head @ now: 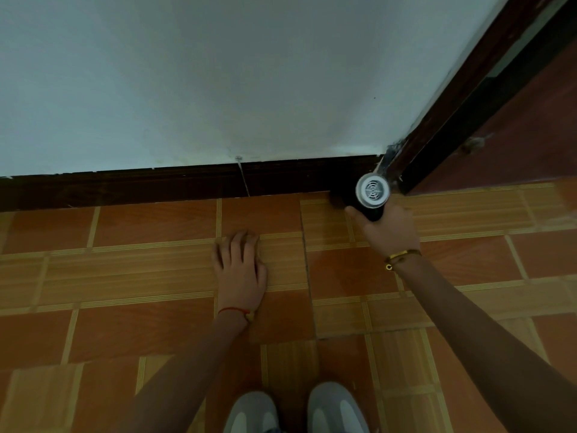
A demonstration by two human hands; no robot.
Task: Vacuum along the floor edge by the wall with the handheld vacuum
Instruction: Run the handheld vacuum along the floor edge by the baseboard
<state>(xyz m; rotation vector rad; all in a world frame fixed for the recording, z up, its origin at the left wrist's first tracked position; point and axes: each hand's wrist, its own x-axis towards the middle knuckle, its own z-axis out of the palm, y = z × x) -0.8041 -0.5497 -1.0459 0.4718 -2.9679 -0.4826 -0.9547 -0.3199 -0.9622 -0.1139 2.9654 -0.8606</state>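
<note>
The handheld vacuum (372, 192) is a black cylinder with a round silver vented end facing me. My right hand (387, 229) grips its body, and the nozzle end points down into the corner where the dark baseboard (187, 185) meets the door frame (443, 126); the nozzle itself is hidden. My left hand (240, 270) rests flat on the orange tiled floor (140, 282), fingers spread, holding nothing, well left of the vacuum.
A pale wall (218, 73) rises above the baseboard. A reddish-brown door (530, 135) stands at the right beyond the dark frame. A thin wire (244, 179) hangs down across the baseboard. My two grey shoes (296, 410) are at the bottom edge.
</note>
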